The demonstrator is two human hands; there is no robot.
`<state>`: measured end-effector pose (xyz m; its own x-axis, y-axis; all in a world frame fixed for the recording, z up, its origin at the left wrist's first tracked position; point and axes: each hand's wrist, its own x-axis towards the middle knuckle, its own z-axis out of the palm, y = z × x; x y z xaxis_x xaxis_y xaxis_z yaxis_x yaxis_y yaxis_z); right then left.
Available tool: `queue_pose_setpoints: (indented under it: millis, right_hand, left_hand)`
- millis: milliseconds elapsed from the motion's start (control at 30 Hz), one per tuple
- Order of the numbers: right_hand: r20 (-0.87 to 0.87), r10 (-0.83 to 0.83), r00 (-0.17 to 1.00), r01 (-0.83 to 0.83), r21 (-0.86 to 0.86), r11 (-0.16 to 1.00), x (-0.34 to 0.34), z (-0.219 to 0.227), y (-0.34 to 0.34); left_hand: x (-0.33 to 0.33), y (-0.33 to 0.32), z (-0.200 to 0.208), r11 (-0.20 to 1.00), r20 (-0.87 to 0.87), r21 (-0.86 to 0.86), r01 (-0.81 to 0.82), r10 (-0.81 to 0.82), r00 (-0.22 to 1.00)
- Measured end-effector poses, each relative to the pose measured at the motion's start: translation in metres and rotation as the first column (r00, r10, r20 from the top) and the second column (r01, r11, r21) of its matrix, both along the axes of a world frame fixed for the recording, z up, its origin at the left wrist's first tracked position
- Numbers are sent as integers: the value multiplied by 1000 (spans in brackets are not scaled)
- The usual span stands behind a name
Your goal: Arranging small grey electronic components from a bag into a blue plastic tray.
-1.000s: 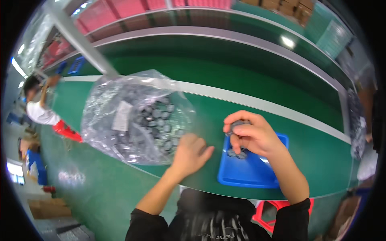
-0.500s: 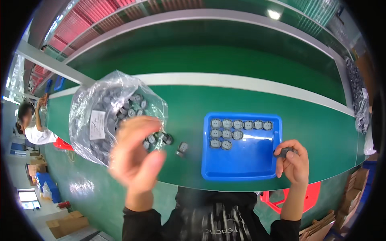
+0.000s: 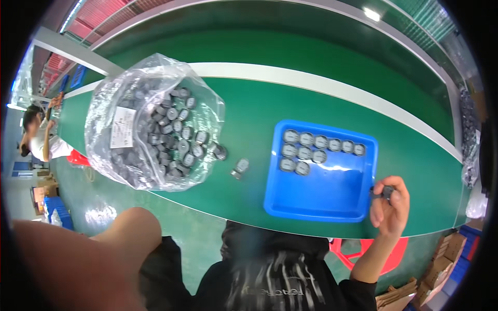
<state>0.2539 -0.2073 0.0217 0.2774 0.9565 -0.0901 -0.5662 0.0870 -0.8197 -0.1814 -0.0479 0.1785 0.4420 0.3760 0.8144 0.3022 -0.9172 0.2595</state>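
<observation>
My right hand [image 3: 392, 213] is beside the right wall of a blue tray [image 3: 317, 194], its fingers closed on a small dark grey rounded part [image 3: 387, 192]. A second piece may be pinched there too; I cannot tell. Several similar grey parts [image 3: 305, 153] sit in rows at the tray's far left. My left hand [image 3: 67, 264] looms large and blurred at the lower left, off the table, its fingers not distinguishable. Left of the tray, a clear plastic bag [image 3: 104, 111] lies open, full of more grey parts [image 3: 183, 146].
Loose grey parts [image 3: 241, 165] lie between bag and tray, with another [image 3: 220, 152] at the bag's mouth. A pale rail [image 3: 290, 75] runs behind the green table [image 3: 244, 202]. A red stool [image 3: 394, 256] is below the right edge. Another person [image 3: 44, 142] sits far left.
My left hand has drawn back from the bag toward the lower left, close to the camera. My right hand still holds the grey part beside the tray. The whole view has shifted.
</observation>
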Motion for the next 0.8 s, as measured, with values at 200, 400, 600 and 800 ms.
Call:
queue_pose_setpoints:
  millis: [200, 400, 600, 800]
  right_hand:
    - [29, 82, 996, -81, -14, 997, -7, 4, 12]
    - [54, 87, 995, -87, 3, 996, -9, 1, 18]
    - [19, 134, 991, -134, -2, 991, -14, -5, 25]
    - [-34, 176, 984, -178, -60, 982, -8, 3, 22]
  left_hand:
    - [-150, -53, 35, 997, -68, -9, -73, 72, 995]
    - [-38, -24, 29, 978, -125, 92, -188, 199, 972]
    - [45, 2, 58, 907, -184, 244, -342, 390, 902]
    - [78, 18, -104, 940, -347, -328, -96, -26, 937]
